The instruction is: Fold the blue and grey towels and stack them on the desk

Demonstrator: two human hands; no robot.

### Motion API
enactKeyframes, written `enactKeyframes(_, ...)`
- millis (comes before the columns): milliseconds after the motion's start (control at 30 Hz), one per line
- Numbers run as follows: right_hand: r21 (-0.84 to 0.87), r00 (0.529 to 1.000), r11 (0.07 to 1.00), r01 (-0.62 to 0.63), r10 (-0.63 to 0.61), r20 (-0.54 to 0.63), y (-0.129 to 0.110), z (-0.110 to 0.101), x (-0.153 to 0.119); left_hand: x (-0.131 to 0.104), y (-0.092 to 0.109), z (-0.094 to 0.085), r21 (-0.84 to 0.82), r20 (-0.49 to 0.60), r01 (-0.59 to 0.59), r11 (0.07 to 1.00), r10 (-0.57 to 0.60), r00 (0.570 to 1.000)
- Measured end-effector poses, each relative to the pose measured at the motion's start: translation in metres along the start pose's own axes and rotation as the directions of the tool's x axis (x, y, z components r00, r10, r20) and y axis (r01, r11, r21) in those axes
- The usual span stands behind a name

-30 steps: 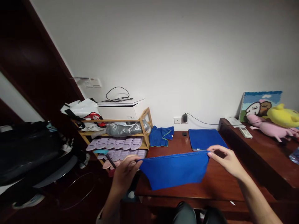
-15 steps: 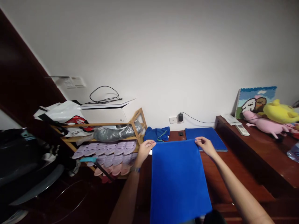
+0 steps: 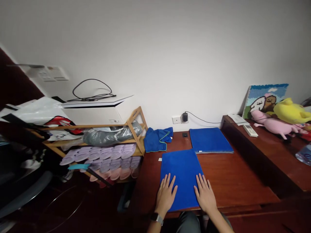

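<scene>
A blue towel lies flat on the brown wooden desk, its near edge close to the desk's front. My left hand rests palm down on the towel's left edge with fingers spread. On the right edge, my right hand lies flat too, fingers stretched forward. Behind the towel to the right sits a folded blue towel stack. A crumpled blue cloth with green edging lies at the back left of the desk.
At left stands a wooden shoe rack with purple slippers and a white box. A black plug sits in the wall socket. On the raised ledge at right are a remote, a pink plush toy and a yellow one.
The blue towel, held up by its two far corners before, now lies on the desk. Both hands let go of the corners, came nearer to me and flattened on its sides.
</scene>
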State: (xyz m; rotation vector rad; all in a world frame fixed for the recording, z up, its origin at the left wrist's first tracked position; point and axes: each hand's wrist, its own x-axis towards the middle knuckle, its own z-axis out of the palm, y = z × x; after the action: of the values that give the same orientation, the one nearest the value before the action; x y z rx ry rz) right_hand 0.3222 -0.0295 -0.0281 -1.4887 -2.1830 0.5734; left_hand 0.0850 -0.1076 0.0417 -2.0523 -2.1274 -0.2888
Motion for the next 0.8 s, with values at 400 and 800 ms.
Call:
enactKeyframes(400,-0.029,0.969,0.984,0.176,-0.168,0.183,0.000,-0.045,0.024,-0.025,0.013,-0.007,0.073,0.016,0.122,0.990,-0.124,0.992)
enactKeyframes(800,-0.067,0.998,0.998,0.020,-0.015,0.068,-0.035,0.009,-0.004,-0.004,0.013,0.006,0.105,0.045,-0.027,0.994,0.022,0.999)
